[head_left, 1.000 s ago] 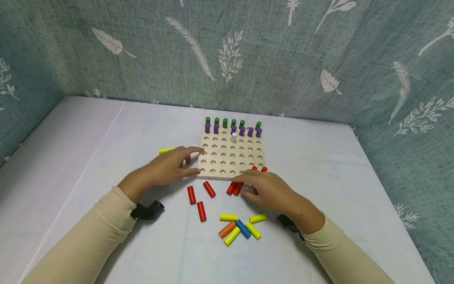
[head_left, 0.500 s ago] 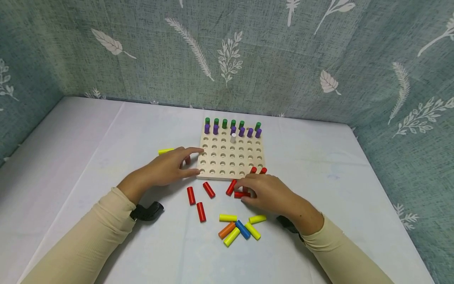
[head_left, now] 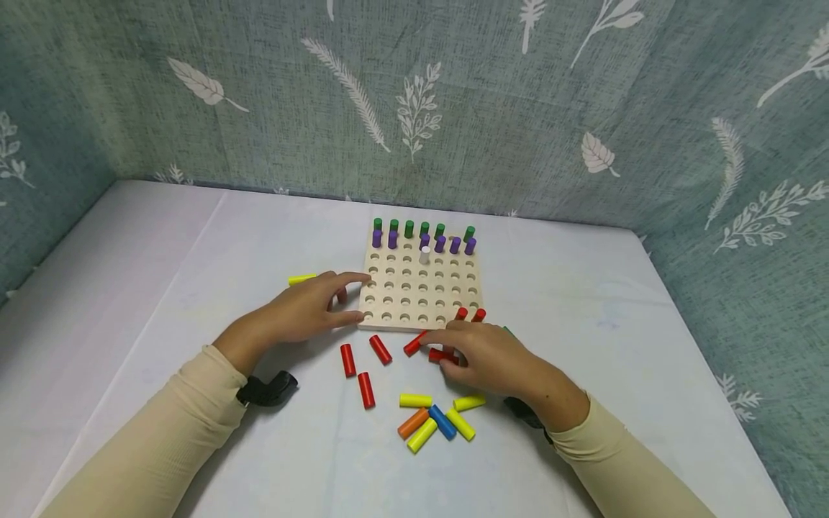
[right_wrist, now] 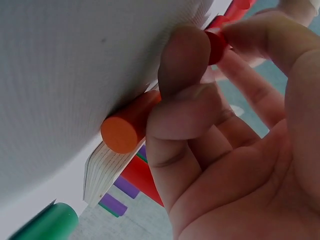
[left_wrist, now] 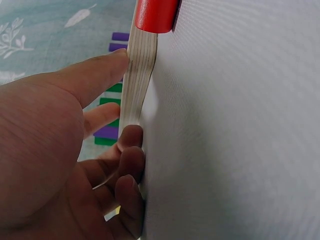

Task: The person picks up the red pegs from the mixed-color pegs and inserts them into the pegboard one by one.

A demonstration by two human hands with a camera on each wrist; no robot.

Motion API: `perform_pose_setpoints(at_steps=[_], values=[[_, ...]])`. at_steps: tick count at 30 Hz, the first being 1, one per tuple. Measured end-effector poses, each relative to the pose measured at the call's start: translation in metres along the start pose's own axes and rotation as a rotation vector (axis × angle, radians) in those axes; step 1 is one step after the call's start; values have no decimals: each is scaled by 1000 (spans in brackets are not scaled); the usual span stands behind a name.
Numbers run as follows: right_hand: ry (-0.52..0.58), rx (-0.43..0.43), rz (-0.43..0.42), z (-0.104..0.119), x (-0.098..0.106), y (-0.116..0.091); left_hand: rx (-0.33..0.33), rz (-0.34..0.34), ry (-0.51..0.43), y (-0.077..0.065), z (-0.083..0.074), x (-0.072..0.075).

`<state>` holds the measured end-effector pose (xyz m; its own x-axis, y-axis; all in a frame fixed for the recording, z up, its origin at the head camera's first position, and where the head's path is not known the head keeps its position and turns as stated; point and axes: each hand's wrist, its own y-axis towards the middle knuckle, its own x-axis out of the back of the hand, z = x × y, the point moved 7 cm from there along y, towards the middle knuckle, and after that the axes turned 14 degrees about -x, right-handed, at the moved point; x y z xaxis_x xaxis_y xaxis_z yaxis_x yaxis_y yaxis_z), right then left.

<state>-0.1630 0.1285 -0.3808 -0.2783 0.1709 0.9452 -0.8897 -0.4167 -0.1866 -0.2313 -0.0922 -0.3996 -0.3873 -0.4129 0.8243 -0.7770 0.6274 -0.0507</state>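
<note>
A wooden pegboard point(head_left: 406, 288) has green and purple pegs along its back rows and one white peg point(head_left: 424, 255). Two red pegs point(head_left: 462, 314) stand at its front right corner. My left hand point(head_left: 307, 306) rests against the board's left edge, thumb and index finger extended onto it. Just in front of the board, my right hand point(head_left: 488, 352) pinches a red peg point(right_wrist: 216, 47) between thumb and finger. Its index fingertip touches another loose red peg point(head_left: 413, 345). In the right wrist view an orange peg point(right_wrist: 122, 132) lies beside the fingers.
Loose red pegs point(head_left: 366, 391) lie in front of the board. Nearer are yellow pegs point(head_left: 422, 436), an orange peg point(head_left: 412, 424) and a blue peg point(head_left: 443, 422). A yellow peg point(head_left: 301, 279) lies behind my left hand, a green one point(head_left: 509, 332) behind my right.
A red peg under my right hand has turned sideways and is now pinched. The red peg beside it has shifted left and tilted flatter. My left hand stays at the board's edge.
</note>
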Motion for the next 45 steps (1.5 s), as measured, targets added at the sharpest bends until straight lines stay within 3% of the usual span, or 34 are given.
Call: perform_pose_setpoints(at_steps=[8,31,45], values=[[22,70,-67,2,3,-1,5,7,3,-1,0,0],[40,39,-158,1,12,-3,-1,-6,2,-2,0,-1],[62,10,-351,-3,24,-5,-3,-4,7,0,1,-1]])
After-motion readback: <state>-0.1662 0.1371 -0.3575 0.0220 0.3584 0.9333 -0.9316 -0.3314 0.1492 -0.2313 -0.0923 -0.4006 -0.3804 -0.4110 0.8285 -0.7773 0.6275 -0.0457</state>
